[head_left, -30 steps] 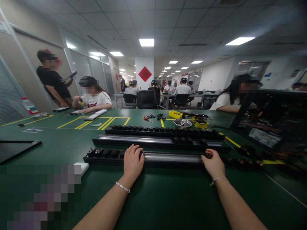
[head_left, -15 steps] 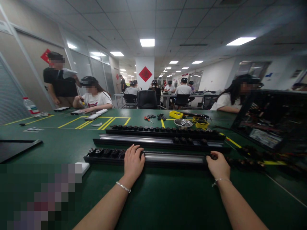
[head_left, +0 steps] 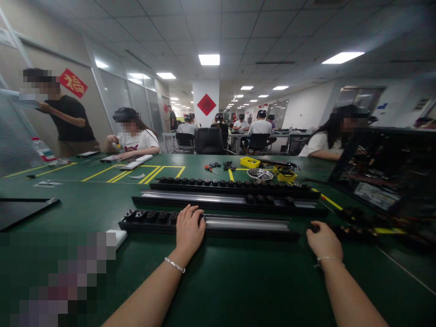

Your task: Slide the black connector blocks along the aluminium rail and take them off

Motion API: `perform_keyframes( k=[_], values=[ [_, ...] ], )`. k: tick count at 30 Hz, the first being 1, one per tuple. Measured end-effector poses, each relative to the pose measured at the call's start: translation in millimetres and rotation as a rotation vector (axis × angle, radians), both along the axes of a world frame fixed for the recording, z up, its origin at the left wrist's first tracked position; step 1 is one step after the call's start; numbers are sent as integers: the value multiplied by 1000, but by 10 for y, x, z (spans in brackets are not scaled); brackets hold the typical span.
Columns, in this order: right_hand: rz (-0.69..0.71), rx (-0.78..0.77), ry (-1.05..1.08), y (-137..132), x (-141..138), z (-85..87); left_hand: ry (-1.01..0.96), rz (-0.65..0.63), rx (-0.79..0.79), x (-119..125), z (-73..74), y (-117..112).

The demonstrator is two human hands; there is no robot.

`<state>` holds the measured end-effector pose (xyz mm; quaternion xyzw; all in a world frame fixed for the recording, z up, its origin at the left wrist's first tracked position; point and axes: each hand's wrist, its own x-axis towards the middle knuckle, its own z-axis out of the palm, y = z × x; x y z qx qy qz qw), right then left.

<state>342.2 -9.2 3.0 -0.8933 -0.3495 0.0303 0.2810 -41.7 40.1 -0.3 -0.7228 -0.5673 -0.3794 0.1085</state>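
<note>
A long black rail (head_left: 248,234) with a shiny metal inner strip lies crosswise in front of me. Small black block-like parts (head_left: 151,217) sit in a row along its left portion. My left hand (head_left: 190,229) rests on this row's right end, fingers curled over a black part mostly hidden beneath them. Just past the rail's right end, my right hand (head_left: 324,240) has its thumb and fingers closed around a small black part (head_left: 314,228), partly covered. To the right of that hand, more black parts (head_left: 357,232) lie loosely lined up on the table.
Behind lie a partly filled rail (head_left: 194,198) and a rail full of black parts (head_left: 207,184). Further back are a metal bowl (head_left: 260,174), a yellow tray (head_left: 250,162) and an orange screwdriver (head_left: 211,169). A dark open case (head_left: 374,172) stands right. Other people sit beyond.
My right hand has moved right, from the rail's right end to just beyond it. My left hand has stayed put. A standing person at the back left has shifted left.
</note>
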Motion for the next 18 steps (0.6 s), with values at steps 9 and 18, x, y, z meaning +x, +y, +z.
perform_keyframes(
  k=[9, 18],
  values=[
    [18, -5, -40, 7, -15, -15, 3, 2, 3, -1, 4, 2],
    [-66, -5, -162, -39, 157, -143, -23, 6, -2, 7, 2, -4]
  ],
)
